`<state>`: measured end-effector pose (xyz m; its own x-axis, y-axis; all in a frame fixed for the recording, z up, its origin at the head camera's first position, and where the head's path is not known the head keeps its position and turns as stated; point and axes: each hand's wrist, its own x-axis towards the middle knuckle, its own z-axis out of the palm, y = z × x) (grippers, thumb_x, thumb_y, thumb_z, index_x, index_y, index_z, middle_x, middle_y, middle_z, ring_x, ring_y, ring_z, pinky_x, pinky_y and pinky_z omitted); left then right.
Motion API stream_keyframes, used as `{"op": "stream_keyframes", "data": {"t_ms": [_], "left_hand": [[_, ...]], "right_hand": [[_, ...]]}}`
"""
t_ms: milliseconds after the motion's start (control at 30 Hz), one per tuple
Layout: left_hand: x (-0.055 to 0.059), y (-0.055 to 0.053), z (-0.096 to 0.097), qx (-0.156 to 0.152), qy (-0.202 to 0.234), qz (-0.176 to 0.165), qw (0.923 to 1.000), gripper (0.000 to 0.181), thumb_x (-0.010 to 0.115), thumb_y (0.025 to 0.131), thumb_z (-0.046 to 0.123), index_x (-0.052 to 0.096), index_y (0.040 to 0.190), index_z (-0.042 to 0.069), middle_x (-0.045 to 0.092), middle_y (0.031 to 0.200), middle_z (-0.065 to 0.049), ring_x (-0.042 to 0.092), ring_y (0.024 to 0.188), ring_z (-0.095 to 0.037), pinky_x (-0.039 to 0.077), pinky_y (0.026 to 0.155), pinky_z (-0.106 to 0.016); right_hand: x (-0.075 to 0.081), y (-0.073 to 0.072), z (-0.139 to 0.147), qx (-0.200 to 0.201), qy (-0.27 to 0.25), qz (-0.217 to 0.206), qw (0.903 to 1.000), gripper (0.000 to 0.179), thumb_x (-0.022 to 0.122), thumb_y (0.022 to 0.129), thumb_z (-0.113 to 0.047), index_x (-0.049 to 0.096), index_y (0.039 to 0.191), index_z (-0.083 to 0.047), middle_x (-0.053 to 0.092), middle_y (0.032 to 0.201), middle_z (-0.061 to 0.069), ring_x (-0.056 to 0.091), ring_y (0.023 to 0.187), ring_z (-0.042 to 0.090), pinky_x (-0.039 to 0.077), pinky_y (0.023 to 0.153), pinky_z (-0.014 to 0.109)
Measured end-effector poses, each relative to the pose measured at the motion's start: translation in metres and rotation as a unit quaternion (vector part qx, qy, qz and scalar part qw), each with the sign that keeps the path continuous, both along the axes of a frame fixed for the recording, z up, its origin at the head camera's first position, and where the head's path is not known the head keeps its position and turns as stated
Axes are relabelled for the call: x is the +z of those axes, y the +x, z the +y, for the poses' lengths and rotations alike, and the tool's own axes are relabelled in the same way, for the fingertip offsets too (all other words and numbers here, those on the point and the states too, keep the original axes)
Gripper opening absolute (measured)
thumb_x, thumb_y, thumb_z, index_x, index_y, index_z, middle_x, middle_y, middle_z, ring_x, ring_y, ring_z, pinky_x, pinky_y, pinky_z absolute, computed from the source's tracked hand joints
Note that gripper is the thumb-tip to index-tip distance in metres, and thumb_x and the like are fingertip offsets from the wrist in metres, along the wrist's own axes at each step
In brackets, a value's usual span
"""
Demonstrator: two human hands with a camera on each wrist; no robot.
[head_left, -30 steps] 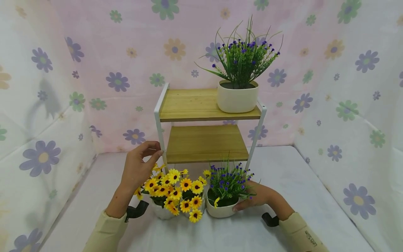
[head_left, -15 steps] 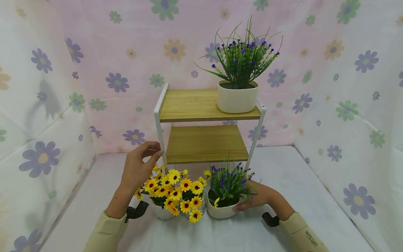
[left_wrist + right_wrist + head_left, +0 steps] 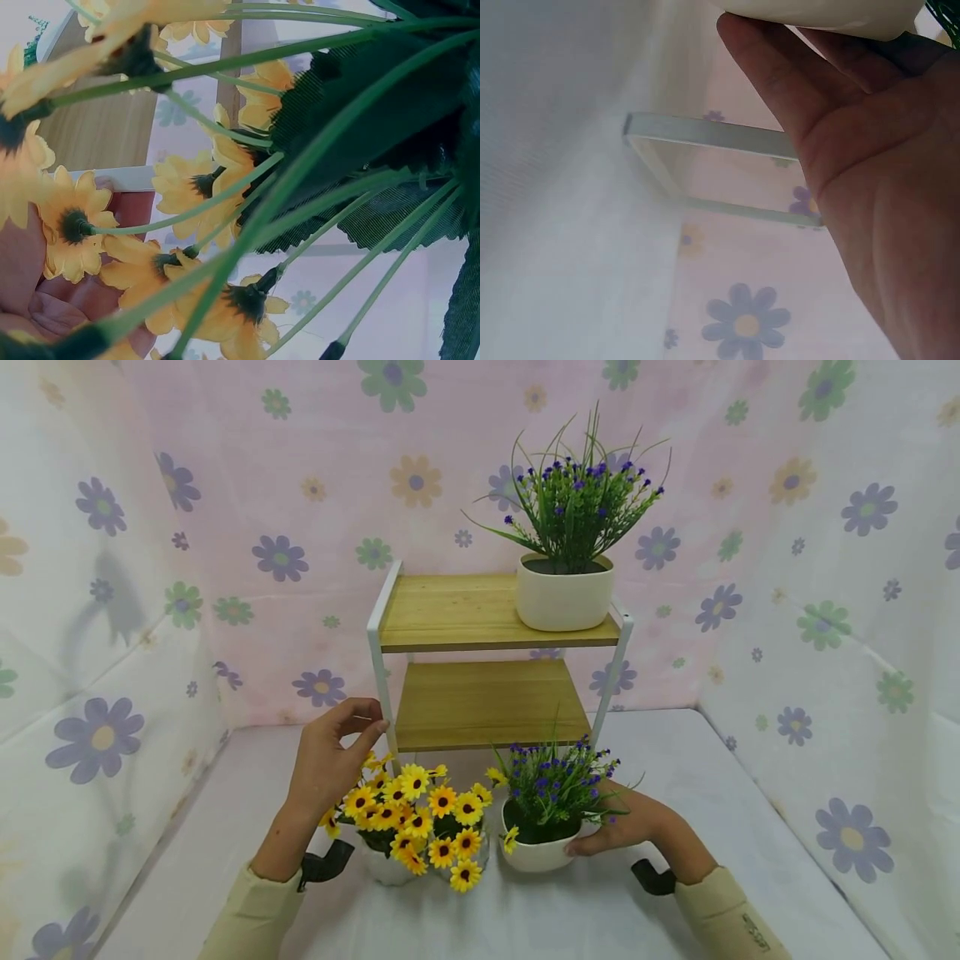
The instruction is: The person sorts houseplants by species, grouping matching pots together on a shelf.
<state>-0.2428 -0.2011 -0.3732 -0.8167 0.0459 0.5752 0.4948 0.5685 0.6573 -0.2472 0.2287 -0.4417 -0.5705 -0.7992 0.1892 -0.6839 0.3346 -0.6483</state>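
My right hand grips the right side of a white oval pot of purple flowers, thumb at its front and fingers partly hidden behind the leaves. In the right wrist view the pot's pale base lies against the fingers. At the left post of a two-tier shelf rack, my left hand pinches the white frame between thumb and fingers. Yellow flowers cover much of that hand in the left wrist view.
Two pots of yellow daisies stand before the rack, left of the held pot. A larger white pot with purple flowers sits at the right of the wooden top shelf. Flower-patterned cloth walls surround the white table.
My right hand has shifted slightly right and up, and the purple-flower pot has moved with it, tilting a little. My left hand stays at the post.
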Motion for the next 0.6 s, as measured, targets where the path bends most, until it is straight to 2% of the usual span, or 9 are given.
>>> {"op": "stream_keyframes", "data": {"t_ms": [133,433,600], "left_hand": [[0.0,0.0,0.0,-0.001,0.002,0.001,1.0,0.02,0.074,0.101,0.008,0.071,0.12,0.006,0.075,0.114,-0.011,0.076,0.106,-0.034,0.057,0.097,-0.062],[0.0,0.0,0.0,-0.005,0.004,0.002,1.0,0.019,0.074,0.101,0.008,0.071,0.12,0.006,0.075,0.113,-0.011,0.076,0.105,-0.035,0.057,0.097,-0.063],[-0.001,0.0,0.0,-0.006,0.005,0.004,1.0,0.019,0.074,0.1,0.008,0.072,0.119,0.006,0.075,0.113,-0.011,0.076,0.105,-0.034,0.057,0.096,-0.062]], "right_hand": [[0.008,0.003,0.002,-0.006,-0.008,0.013,0.9999,0.055,0.09,0.087,-0.026,0.067,0.134,-0.009,0.073,0.126,0.0,0.067,0.116,0.011,0.059,0.097,0.039],[0.025,0.015,0.003,-0.048,0.004,0.065,0.9967,0.062,0.093,0.084,-0.032,0.066,0.134,-0.009,0.072,0.127,-0.001,0.066,0.118,0.013,0.059,0.097,0.042],[0.037,0.023,0.002,-0.096,0.003,0.034,0.9948,0.066,0.093,0.084,-0.034,0.064,0.138,-0.009,0.07,0.132,0.0,0.063,0.124,0.015,0.057,0.101,0.045]]}}
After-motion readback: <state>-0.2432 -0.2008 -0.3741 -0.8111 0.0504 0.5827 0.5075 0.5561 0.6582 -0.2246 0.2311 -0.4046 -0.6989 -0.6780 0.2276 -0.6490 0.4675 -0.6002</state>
